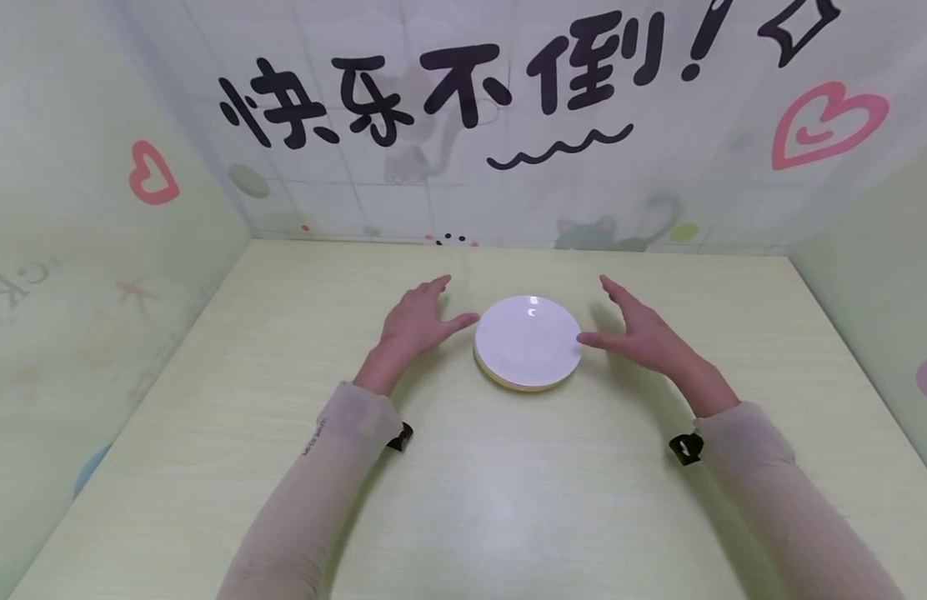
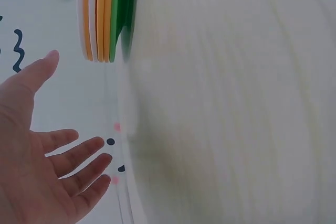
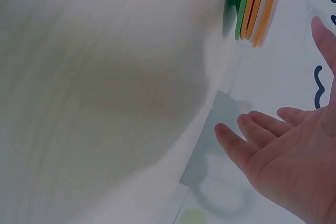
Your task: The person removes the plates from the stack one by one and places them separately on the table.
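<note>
Pink heart [image 1: 157,197], one, printed on the left wall [image 1: 58,250]: I logged it near ten o'clock from the plate stack [image 1: 528,342], which served as the centre of my dial. Left sleeve [image 1: 351,421], pale, cuffed, bearing small lettering: it ran out toward eight o'clock, a small black fitting [image 1: 400,437] beside its cuff. Left hand [image 1: 417,318]: nine o'clock, fingers spread, thumb held well apart from them and directed at the plates; its tip lay just beside the rim, and I could not tell whether they touched. Black lettering [image 1: 468,104], large, with a wavy line [image 1: 561,150] below: on the back wall [image 1: 328,200], from ten round to one o'clock. Plate stack: flat on the pale table [image 1: 501,500], between the two hands, white plate uppermost; from the wrist views I counted edges of orange and white, with green lowest. Right hand [image 1: 647,333]: three o'clock, fingers extended, thumb spread from them, its tip at the rim in the head view; contact, again, I could not tell. Black device [image 1: 686,448] and right sleeve [image 1: 756,458], pale, cuffed: four o'clock. Second pink heart [image 1: 814,134]: two o'clock, high on the back wall.
</note>
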Action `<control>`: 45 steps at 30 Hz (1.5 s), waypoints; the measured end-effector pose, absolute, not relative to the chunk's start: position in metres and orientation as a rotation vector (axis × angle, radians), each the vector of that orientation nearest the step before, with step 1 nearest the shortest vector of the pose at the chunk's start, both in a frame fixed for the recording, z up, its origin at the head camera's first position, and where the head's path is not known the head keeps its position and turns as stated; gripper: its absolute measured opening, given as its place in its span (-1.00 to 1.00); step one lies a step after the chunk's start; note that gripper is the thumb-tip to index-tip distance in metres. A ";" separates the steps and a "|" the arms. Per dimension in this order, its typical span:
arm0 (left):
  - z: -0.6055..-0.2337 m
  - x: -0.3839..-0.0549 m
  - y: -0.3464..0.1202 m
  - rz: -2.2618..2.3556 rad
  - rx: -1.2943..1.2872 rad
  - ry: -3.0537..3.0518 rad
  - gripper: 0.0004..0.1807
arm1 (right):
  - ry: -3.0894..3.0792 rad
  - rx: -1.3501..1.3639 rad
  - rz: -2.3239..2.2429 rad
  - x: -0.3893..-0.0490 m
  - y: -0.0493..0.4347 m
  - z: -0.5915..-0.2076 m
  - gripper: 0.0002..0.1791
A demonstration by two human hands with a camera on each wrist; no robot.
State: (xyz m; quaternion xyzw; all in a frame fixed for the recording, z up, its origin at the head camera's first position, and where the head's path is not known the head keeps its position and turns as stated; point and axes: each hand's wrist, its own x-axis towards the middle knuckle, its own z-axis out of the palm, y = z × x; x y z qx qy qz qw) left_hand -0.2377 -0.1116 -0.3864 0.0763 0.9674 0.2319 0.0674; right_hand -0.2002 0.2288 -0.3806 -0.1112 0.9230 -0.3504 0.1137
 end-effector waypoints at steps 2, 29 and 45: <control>-0.386 -0.237 -0.107 0.790 0.218 2.865 -0.05 | 2.673 -0.347 -1.055 -0.200 0.226 -0.382 0.16; -0.397 -0.237 -0.087 1.276 0.096 2.534 -0.63 | 2.403 -0.448 -1.247 -0.192 0.201 -0.397 0.13; -0.384 -0.233 -0.096 1.603 -0.069 2.258 -0.60 | 2.392 -0.467 -1.186 -0.196 0.206 -0.398 0.19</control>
